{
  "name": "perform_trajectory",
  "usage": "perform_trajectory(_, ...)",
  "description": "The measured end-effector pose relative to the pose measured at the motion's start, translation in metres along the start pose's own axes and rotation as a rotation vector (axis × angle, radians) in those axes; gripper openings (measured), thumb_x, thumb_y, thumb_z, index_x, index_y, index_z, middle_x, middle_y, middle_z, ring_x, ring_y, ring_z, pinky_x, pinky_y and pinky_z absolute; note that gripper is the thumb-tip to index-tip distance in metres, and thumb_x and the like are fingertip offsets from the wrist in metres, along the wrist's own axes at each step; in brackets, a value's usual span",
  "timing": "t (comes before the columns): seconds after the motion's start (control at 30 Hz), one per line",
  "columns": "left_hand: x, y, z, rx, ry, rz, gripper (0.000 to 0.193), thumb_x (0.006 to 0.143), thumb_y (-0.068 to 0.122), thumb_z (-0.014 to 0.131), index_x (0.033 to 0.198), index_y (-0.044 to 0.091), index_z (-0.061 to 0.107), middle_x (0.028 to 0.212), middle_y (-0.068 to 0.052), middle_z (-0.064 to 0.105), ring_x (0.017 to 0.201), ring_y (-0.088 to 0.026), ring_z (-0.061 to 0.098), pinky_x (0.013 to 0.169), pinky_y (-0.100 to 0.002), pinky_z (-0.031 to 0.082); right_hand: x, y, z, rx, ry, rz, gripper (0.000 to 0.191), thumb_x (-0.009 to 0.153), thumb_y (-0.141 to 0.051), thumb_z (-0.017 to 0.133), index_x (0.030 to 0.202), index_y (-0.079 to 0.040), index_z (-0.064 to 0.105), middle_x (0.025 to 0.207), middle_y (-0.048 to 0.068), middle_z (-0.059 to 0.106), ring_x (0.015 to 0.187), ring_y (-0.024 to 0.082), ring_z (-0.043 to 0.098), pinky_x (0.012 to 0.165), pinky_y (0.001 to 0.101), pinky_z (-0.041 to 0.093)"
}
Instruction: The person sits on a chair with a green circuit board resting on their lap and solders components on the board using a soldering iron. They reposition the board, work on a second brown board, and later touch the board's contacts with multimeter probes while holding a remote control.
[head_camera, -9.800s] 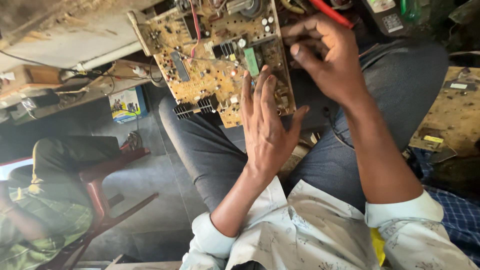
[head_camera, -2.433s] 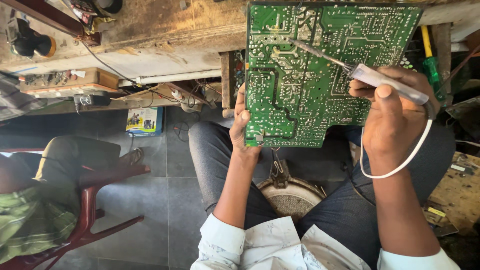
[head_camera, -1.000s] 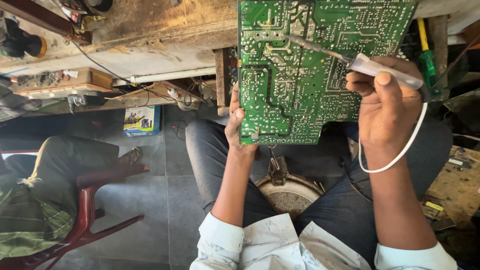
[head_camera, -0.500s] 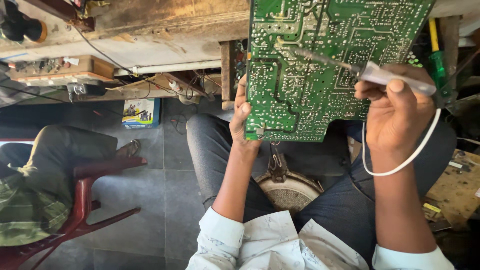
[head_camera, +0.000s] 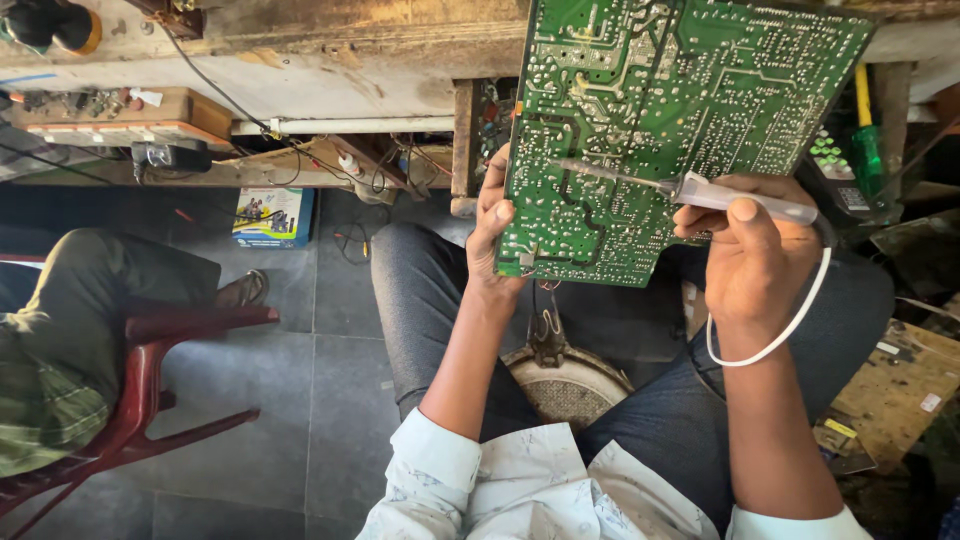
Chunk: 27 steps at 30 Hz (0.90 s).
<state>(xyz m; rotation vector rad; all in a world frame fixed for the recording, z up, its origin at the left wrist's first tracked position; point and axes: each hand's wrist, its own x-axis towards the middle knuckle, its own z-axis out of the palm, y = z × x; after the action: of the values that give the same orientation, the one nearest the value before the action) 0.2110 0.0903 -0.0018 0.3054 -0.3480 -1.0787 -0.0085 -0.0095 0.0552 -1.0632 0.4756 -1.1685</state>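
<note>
The left hand (head_camera: 492, 225) gripped the green board (head_camera: 680, 130) by its left edge, fingers wrapped behind, holding it upright over the lap with the solder side facing the camera. The right hand (head_camera: 750, 255) was closed around a soldering iron (head_camera: 700, 190), its tip touching the board near the middle. Judging by this, the joint work was under way; which joints were finished could not be told.

left hand (head_camera: 492, 235) gripping circuit board (head_camera: 680, 120), soldering iron (head_camera: 700, 190)
</note>
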Motion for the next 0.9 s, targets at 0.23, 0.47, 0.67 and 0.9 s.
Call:
perform_trajectory(0.23, 0.001, 0.000, -0.003, 0.006, 0.009, -0.007, 0.085, 0.085, 0.022, 0.083, 0.155, 0.000, 0.039, 0.135, -0.016, 0.064, 0.121, -0.025, 0.068, 0.109, -0.042, 0.056, 0.002, 0.003, 0.002, -0.028, -0.020, 0.000, 0.029, 0.108, -0.017, 0.070, 0.119, 0.007, 0.059, 0.103, 0.023, 0.069, 0.084, 0.029, 0.071, 0.076, 0.0372, 0.061)
perform_trajectory(0.47, 0.003, 0.003, -0.005, 0.012, 0.034, 0.000, 0.084, 0.085, 0.022, 0.083, 0.154, 0.001, 0.040, 0.133, -0.015, 0.065, 0.119, -0.024, 0.068, 0.109, -0.041, 0.055, 0.004, 0.003, 0.006, -0.031, -0.020, 0.010, 0.030, 0.108, -0.018, 0.070, 0.120, 0.007, 0.059, 0.103, 0.023, 0.069, 0.084, 0.029, 0.071, 0.076, 0.0371, 0.061)
perform_trajectory(0.67, 0.004, 0.006, -0.002, 0.016, 0.034, -0.004, 0.083, 0.085, 0.022, 0.082, 0.153, 0.000, 0.041, 0.133, -0.014, 0.065, 0.119, -0.024, 0.068, 0.109, -0.040, 0.056, 0.005, 0.000, 0.010, -0.044, -0.023, 0.007, 0.030, 0.108, -0.017, 0.070, 0.121, 0.008, 0.059, 0.104, 0.023, 0.069, 0.085, 0.029, 0.071, 0.077, 0.0370, 0.061)
perform_trajectory(0.9, 0.005, 0.008, -0.001, 0.011, 0.031, -0.001, 0.083, 0.085, 0.022, 0.082, 0.154, 0.000, 0.040, 0.134, -0.015, 0.064, 0.120, -0.024, 0.068, 0.108, -0.040, 0.056, 0.002, 0.000, 0.012, -0.049, -0.036, -0.006, 0.030, 0.107, -0.017, 0.072, 0.121, 0.006, 0.059, 0.105, 0.023, 0.069, 0.087, 0.029, 0.071, 0.080, 0.0377, 0.061)
